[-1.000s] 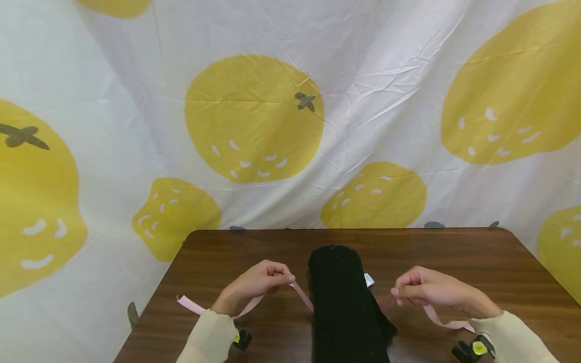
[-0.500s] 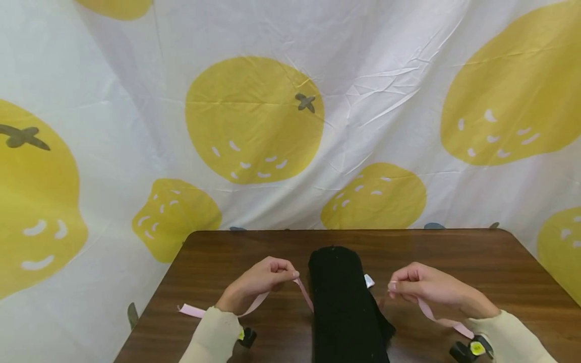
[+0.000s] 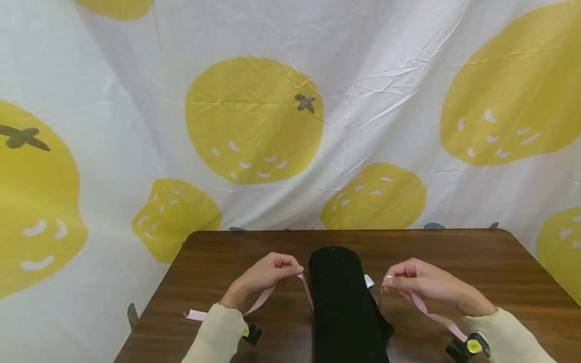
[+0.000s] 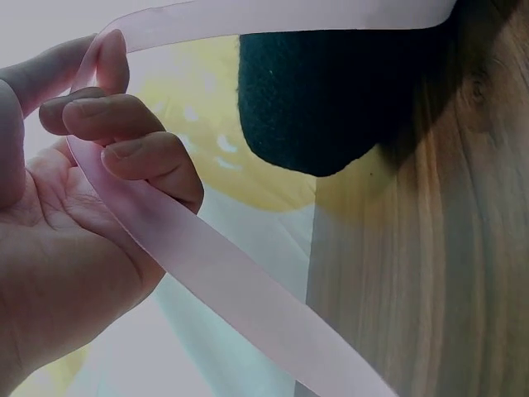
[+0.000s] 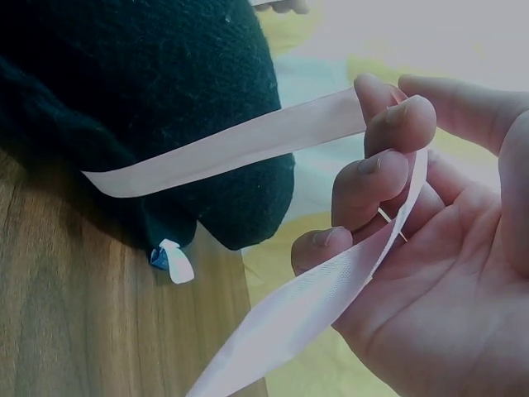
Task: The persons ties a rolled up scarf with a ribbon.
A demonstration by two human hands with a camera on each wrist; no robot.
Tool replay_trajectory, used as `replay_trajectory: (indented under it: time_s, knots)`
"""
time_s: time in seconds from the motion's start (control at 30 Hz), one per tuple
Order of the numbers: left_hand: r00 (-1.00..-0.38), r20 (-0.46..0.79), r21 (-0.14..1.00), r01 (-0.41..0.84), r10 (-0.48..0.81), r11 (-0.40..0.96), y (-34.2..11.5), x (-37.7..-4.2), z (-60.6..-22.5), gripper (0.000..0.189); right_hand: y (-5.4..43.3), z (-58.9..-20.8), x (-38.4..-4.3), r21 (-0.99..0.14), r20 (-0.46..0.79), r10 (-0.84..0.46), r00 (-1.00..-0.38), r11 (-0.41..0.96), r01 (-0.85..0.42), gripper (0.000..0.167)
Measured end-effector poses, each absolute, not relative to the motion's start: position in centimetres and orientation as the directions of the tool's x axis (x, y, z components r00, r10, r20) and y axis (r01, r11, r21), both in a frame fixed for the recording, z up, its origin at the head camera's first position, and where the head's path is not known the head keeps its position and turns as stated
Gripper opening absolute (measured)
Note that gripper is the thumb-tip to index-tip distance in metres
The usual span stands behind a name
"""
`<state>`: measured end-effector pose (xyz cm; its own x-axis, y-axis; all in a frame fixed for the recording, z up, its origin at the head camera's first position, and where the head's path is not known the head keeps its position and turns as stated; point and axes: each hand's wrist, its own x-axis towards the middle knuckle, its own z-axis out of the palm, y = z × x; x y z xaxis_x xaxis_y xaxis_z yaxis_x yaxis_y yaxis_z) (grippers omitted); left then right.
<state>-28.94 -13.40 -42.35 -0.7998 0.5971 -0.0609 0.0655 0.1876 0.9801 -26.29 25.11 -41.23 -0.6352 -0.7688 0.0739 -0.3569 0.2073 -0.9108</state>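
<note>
A rolled or folded black knit cloth (image 3: 340, 307) lies lengthwise on the table, its far end rounded. Pink ribbon comes out from beneath it on both sides. On the left, my left hand (image 3: 265, 277) pinches the ribbon (image 4: 248, 273) between thumb and index finger, a short way off the cloth; its loose tail trails back past the wrist. On the other side, my right hand (image 3: 431, 285) pinches the ribbon (image 5: 240, 145) likewise, with that tail hanging toward the wrist. Both hands are raised above the table. The stretch of ribbon under the cloth is hidden.
A small white tag (image 3: 369, 281) sticks out at the cloth's right side. The brown wooden table (image 3: 254, 242) ends at a back edge before a hanging curtain (image 3: 363, 126) with yellow fruit print. Cream sleeves and black wrist cameras (image 3: 458, 349) cover the forearms.
Both hands have moved slightly inward and up, closer to the black cloth, still pinching the ribbon. The ribbon tails have shifted along with them. The cloth has stayed in place.
</note>
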Motion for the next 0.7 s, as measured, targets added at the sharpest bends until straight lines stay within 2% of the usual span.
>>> replay_trajectory:
  time_s: [0.13, 0.43, 0.7]
  knots:
    - [-0.794, -0.021, 0.959, 0.155, 0.607, 0.236, -13.0, -29.2, -41.9, 0.025, 24.8, -41.2, -26.3, -0.909, 0.088, -0.762, -0.642, 0.202, -0.364, 0.024]
    - [-0.779, -0.013, 0.965, 0.155, 0.627, 0.213, -12.2, -29.4, -41.3, 0.024, 24.2, -41.0, -26.4, -0.916, 0.126, -0.769, -0.626, 0.152, -0.371, 0.023]
    - [-0.771, 0.001, 0.944, 0.21, 0.636, 0.254, -11.5, -29.7, -40.8, 0.022, 23.5, -40.6, -26.4, -0.897, 0.122, -0.757, -0.642, 0.192, -0.397, 0.022]
